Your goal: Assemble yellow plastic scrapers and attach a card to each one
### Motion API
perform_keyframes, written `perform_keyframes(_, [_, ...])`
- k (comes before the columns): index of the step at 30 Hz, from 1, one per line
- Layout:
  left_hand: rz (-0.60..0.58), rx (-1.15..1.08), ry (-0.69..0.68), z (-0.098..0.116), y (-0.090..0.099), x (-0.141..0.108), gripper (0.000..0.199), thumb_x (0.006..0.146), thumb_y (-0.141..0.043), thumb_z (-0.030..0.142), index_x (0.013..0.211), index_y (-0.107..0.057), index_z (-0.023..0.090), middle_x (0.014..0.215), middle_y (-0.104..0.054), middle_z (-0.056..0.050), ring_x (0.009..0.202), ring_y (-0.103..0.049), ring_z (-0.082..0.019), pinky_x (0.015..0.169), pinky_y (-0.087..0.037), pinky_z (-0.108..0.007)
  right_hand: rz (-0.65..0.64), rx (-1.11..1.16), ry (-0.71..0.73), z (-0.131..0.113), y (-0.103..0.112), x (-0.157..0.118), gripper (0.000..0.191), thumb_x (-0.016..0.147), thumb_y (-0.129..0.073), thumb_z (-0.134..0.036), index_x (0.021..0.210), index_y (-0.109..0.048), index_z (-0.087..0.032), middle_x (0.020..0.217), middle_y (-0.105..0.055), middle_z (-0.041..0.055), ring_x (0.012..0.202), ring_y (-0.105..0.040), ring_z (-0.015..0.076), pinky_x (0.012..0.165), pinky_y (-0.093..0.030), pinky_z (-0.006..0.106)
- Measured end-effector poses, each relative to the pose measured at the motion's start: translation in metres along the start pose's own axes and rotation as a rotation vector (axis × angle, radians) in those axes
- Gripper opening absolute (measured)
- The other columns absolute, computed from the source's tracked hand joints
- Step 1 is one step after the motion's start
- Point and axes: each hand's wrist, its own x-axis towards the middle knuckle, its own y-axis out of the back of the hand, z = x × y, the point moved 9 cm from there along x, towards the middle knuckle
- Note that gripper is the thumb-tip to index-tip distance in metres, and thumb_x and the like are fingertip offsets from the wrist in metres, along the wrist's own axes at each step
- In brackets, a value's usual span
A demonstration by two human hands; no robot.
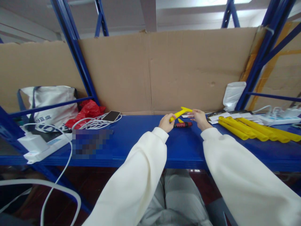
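Note:
Over the blue shelf top, my left hand (pixel 166 122) is closed around the lower end of a short yellow tube (pixel 177 115). The tube slants up to the right, and its far end looks split or bent. My right hand (pixel 199 118) has its fingertips on that far end, apparently pinching it. Just below lies a red and black tool (pixel 183 124), its kind unclear. A small yellow piece (pixel 180 120) shows right above the tool; whether it is loose I cannot tell.
Several long yellow tubes (pixel 244 128) lie at the right beside papers and a power strip (pixel 277 118). On the left are a phone (pixel 112 116), coiled white cable, a red plastic bag (pixel 86 112), a cloth bag (pixel 54 103) and a charger (pixel 33 142). Cardboard (pixel 183 72) stands behind.

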Motion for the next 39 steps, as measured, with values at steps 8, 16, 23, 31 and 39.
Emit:
perform_keyframes(8, [-0.087,0.089,0.029,-0.003,-0.006,-0.003,0.024,0.084,-0.055,0.008,0.100,-0.062,0.023,0.097,-0.068,-0.003,0.090,-0.065,-0.018,0.087,-0.051,-0.030,0.042,0.052,-0.034,0.003,0.004,0.001,0.004,0.091,-0.050,-0.017,0.092,-0.049,-0.021,0.080,-0.073,0.0047,0.063,-0.068,0.0126,0.055,-0.051,0.020])
perform_keyframes(16, [-0.150,0.196,0.158,-0.008,-0.004,-0.007,0.028,0.085,-0.060,0.012,0.109,-0.053,0.026,0.116,-0.069,-0.005,0.105,-0.066,-0.022,0.088,-0.050,-0.033,-0.017,0.007,-0.024,-0.001,-0.003,-0.006,0.006,0.087,-0.052,-0.015,0.091,-0.051,-0.020,0.076,-0.072,0.0031,0.057,-0.064,0.0104,0.051,-0.048,0.019])
perform_keyframes(23, [-0.165,0.345,0.211,-0.004,0.003,-0.011,0.030,0.087,-0.059,0.014,0.114,-0.053,0.024,0.120,-0.069,-0.009,0.116,-0.064,-0.024,0.097,-0.044,-0.039,-0.126,-0.140,0.132,-0.012,-0.026,-0.014,0.007,0.083,-0.056,-0.011,0.086,-0.056,-0.018,0.081,-0.075,0.0055,0.072,-0.069,0.0139,0.070,-0.054,0.025])
perform_keyframes(31, [-0.157,0.335,0.214,-0.006,0.006,-0.010,0.033,0.087,-0.056,0.007,0.118,-0.055,0.019,0.120,-0.068,-0.014,0.113,-0.065,-0.025,0.094,-0.049,-0.036,-0.314,-0.191,0.246,-0.018,-0.052,-0.025,0.008,0.084,-0.059,-0.017,0.089,-0.066,-0.018,0.091,-0.076,0.0054,0.085,-0.070,0.0161,0.079,-0.056,0.029])
perform_keyframes(39, [-0.106,0.305,0.171,-0.007,0.004,-0.008,0.032,0.087,-0.054,0.006,0.115,-0.064,0.019,0.120,-0.066,-0.012,0.116,-0.062,-0.024,0.101,-0.049,-0.035,-0.399,-0.235,0.253,-0.017,-0.057,-0.029,0.019,0.086,-0.057,-0.022,0.089,-0.075,-0.019,0.098,-0.077,0.0058,0.092,-0.070,0.0174,0.082,-0.055,0.031])
